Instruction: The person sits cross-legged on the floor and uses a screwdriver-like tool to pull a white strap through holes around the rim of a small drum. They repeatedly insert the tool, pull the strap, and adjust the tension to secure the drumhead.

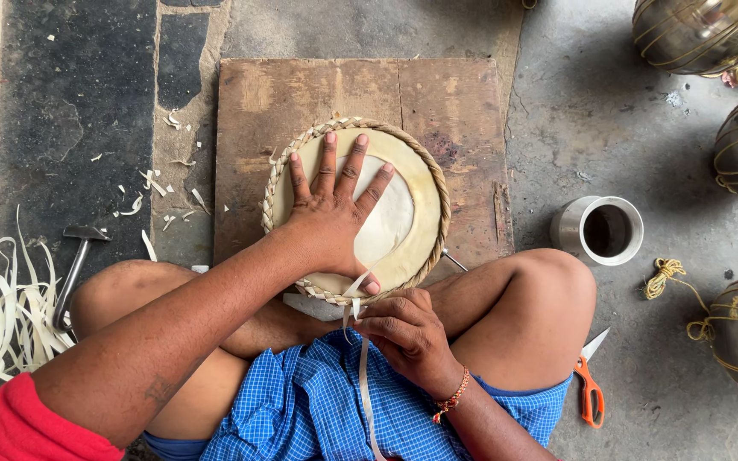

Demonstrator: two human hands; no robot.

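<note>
My left hand (pixel 332 213) lies flat, fingers spread, pressed on the round hide disc (pixel 412 222), which rests on the wooden board (pixel 301 94) just ahead of my crossed legs. My right hand (pixel 403 329) is at the disc's near edge, fingertips pinched on a pale flat strip (pixel 364 376) that runs down over my blue checked shorts. My palm hides the disc's centre; where the strip enters the braided rim (pixel 271 201) I cannot tell. The disc is smooth and cream, its rim plaited; the board is worn and stained.
</note>
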